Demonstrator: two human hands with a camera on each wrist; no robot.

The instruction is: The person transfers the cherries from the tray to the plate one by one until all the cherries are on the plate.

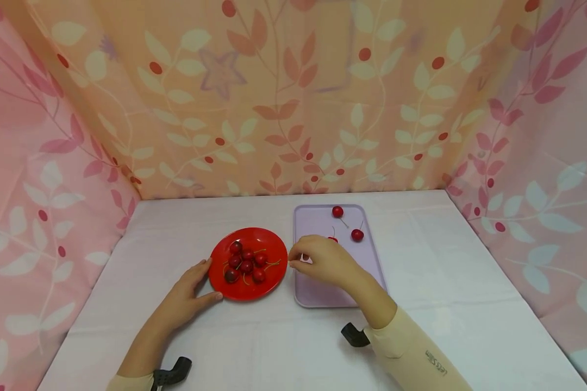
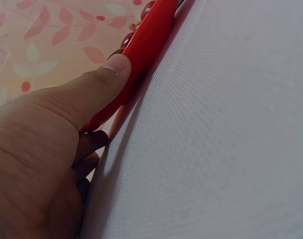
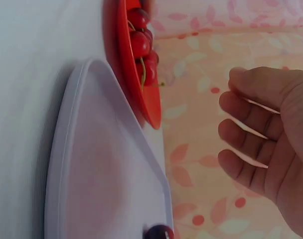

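My left hand (image 1: 207, 279) grips the near-left rim of a red plate (image 1: 254, 234). In the left wrist view the thumb (image 2: 109, 74) lies on that rim (image 2: 146, 45) and the other fingers curl under it. Several red cherries (image 1: 244, 263) with stems lie on the plate. My right hand (image 1: 298, 260) hovers over the left edge of a lilac tray (image 1: 323, 293), fingers loosely curled (image 3: 241, 124) and holding nothing. Two cherries (image 1: 337, 211) (image 1: 357, 235) lie on the tray's far part. A third (image 1: 332, 239) shows partly behind my right hand.
Plate and tray sit side by side on a white cloth-covered table (image 1: 445, 282). Floral curtains (image 1: 283, 98) close in the back and both sides. The tray's near half (image 3: 101, 164) is bare, with one cherry (image 3: 159, 232) at its far end in the right wrist view.
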